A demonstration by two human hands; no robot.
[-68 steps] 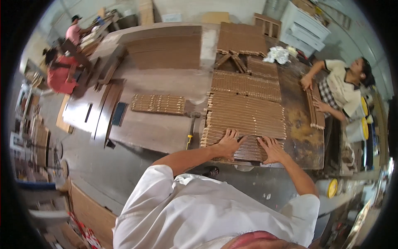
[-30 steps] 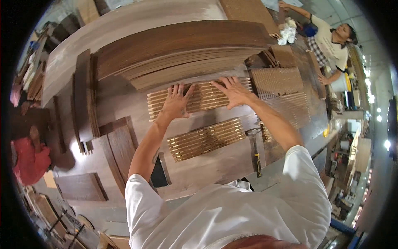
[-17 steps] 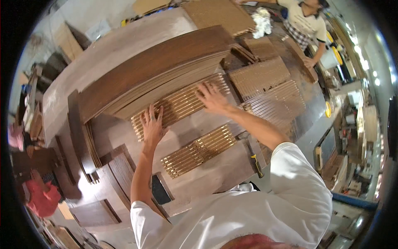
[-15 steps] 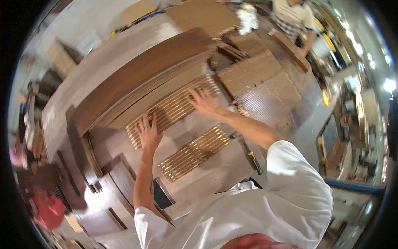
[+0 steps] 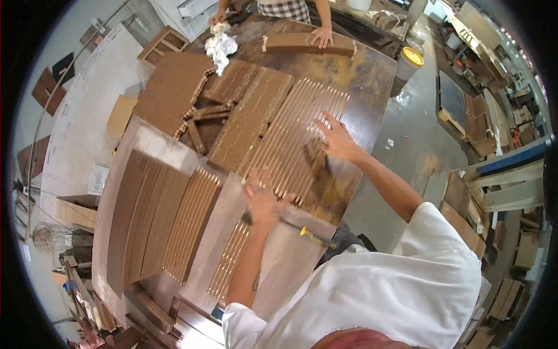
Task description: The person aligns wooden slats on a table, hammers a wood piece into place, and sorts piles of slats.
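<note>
Long brown wooden strips (image 5: 290, 131) lie side by side on the dark table, their pale edges facing up. My left hand (image 5: 264, 203) is over their near left end, fingers spread. At their right side hovers my right hand (image 5: 339, 139), fingers apart; whether it touches the outermost strips I cannot tell. Neither hand grips anything. Partly behind my left forearm lies a short set of strips (image 5: 229, 259) with shiny pale edges. Another row of strips (image 5: 193, 227) rests further left against stacked brown boards (image 5: 139, 221).
A hammer-like tool with a yellow-and-black handle (image 5: 314, 237) lies near the table edge. Stacked brown pieces (image 5: 168, 93) and a white crumpled cloth (image 5: 221, 49) are further off. Across the table a co-worker's hand (image 5: 321, 36) rests on a long brown bundle (image 5: 290, 43). A yellow-lidded bucket (image 5: 410, 61) stands beyond.
My view has swung to the right. Both hands have left the strip row beside the stacked boards and moved over to the wide set of strips on the dark table.
</note>
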